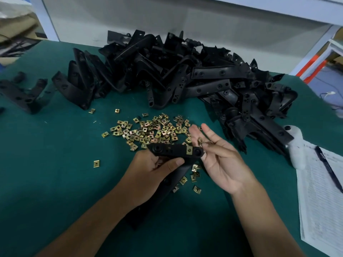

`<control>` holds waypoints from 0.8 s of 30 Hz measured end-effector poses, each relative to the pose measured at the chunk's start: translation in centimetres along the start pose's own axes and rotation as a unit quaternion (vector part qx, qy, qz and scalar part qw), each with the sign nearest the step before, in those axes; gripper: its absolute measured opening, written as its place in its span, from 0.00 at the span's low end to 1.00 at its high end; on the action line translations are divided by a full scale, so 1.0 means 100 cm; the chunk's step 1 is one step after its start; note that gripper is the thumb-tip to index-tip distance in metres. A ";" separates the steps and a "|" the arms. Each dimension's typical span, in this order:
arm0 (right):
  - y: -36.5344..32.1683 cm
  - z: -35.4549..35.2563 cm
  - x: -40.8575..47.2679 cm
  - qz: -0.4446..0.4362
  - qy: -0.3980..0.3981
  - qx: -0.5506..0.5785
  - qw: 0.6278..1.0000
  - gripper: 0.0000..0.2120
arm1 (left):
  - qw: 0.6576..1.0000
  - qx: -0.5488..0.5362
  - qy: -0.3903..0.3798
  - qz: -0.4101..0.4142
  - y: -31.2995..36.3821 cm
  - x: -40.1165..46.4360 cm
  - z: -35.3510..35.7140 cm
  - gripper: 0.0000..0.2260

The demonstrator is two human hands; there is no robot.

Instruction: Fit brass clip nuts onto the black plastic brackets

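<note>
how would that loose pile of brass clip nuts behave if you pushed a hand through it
The brass clip nuts would probably scatter and slide rather than roll, since each is small, flat and squarish, lying loose on the green mat. They look light: several strays already sit apart. Pinching one likely needs fingertips.

i'm seeing a black bracket (pixel 174 151) lying across my view above the green mat, one brass clip nut (pixel 189 150) already sitting clipped over its edge near the right end. a loose clip nut (pixel 200 140) is hanging just above that end. the pile of brackets (pixel 176 71) is sprawling along the far side, and the scattered clip nuts (pixel 150 131) are lying flat between it and the held bracket.
</note>
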State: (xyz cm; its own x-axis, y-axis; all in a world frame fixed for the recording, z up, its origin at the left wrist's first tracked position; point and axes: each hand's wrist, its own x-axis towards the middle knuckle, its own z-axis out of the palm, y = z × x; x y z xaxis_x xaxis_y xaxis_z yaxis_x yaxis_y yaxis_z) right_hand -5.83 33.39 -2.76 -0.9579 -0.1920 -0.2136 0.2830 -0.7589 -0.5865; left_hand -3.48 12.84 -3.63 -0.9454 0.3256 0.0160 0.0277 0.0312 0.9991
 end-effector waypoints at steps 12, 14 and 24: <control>0.002 -0.001 0.003 -0.007 0.105 -0.047 0.993 0.15 | 0.997 0.066 -0.002 0.025 -0.006 0.000 0.002 0.13; 0.002 -0.001 0.003 -0.015 0.107 -0.074 0.991 0.13 | 0.998 0.063 -0.010 0.024 -0.007 0.000 0.002 0.14; 0.003 0.006 -0.007 -0.013 0.017 -0.227 0.974 0.11 | 0.992 0.069 -0.106 0.018 0.000 -0.006 0.004 0.13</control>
State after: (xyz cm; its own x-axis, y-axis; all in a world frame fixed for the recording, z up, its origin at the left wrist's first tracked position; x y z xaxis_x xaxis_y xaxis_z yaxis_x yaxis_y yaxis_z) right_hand -5.13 32.87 -2.32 -0.9650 -0.1497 -0.2154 0.2588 -0.4083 -0.8754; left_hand -2.82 13.01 -3.62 -0.8540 0.5195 0.0284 0.1179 0.1399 0.9831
